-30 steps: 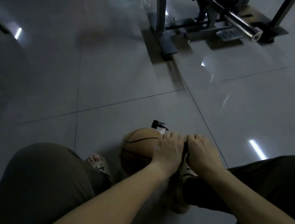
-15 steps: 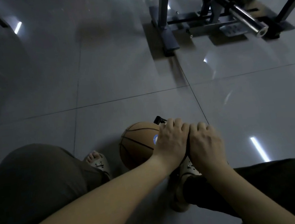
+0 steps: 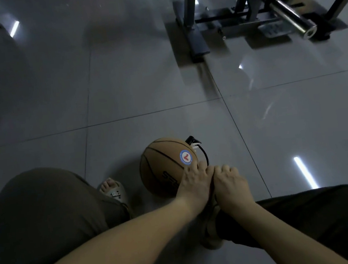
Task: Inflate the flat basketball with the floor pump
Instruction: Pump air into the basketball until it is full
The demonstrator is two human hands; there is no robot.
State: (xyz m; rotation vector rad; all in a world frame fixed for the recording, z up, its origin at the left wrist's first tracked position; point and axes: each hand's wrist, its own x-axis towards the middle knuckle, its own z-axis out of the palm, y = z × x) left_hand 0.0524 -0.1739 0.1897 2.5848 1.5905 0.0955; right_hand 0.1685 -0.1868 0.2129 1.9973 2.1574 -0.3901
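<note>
Both hands have dropped lower beside the basketball (image 3: 164, 167) than 0.5 s ago, so the round blue, white and red sticker (image 3: 185, 157) on it now shows whole.

The left hand (image 3: 195, 183) and right hand (image 3: 228, 182) sit knuckles up, pressed side by side. Their fingers are curled down round the pump handle (image 3: 213, 192), hidden but for a dark sliver between the 2 hands. The left hand's fingertips overlap the ball's near right edge; whether they touch it I cannot tell.

The ball lies on the floor between the person's feet, brown-orange with black seams. A black hose (image 3: 204, 156) curves from a black and white connector (image 3: 193, 142) at the ball's far right side down to the hands.

A pale sandal (image 3: 115, 192) with bare toes is left of the ball, and another sandal (image 3: 211, 236) lies under the wrists. Dark trousers (image 3: 44, 222) cover both knees.

The floor (image 3: 141, 81) is glossy grey tile with thin dark joints. It mirrors 2 strip lights, 1 at the right (image 3: 305, 172) and 1 at the far left (image 3: 14, 28). A grey metal gym frame (image 3: 191, 21) stands at the far right, carrying a chrome bar (image 3: 292, 18) that points toward the camera. The room is dim.
</note>
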